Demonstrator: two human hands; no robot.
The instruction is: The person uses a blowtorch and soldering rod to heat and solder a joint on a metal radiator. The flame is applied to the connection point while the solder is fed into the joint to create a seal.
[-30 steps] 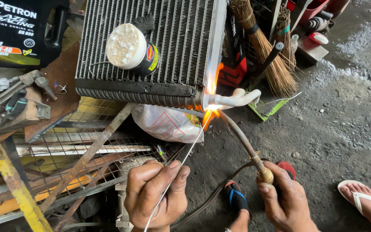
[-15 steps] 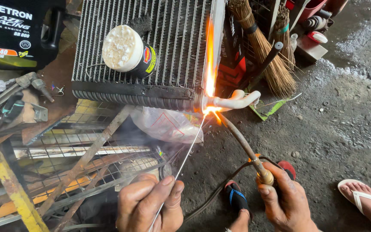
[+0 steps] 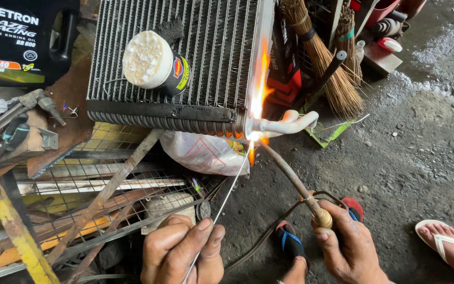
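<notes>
Flame has climbed the finned coil [image 3: 185, 63]; left hand [image 3: 182, 252] pinches filler rod [image 3: 227, 194], right hand [image 3: 350, 247] grips torch [image 3: 290, 176]; joint unfinished.

Finned metal radiator [image 3: 185, 58], dull and sooty; thin shiny metal rod [image 3: 227, 197]; rough grey concrete floor [image 3: 421, 142]; glossy black plastic jug [image 3: 22, 42], upper left.
</notes>
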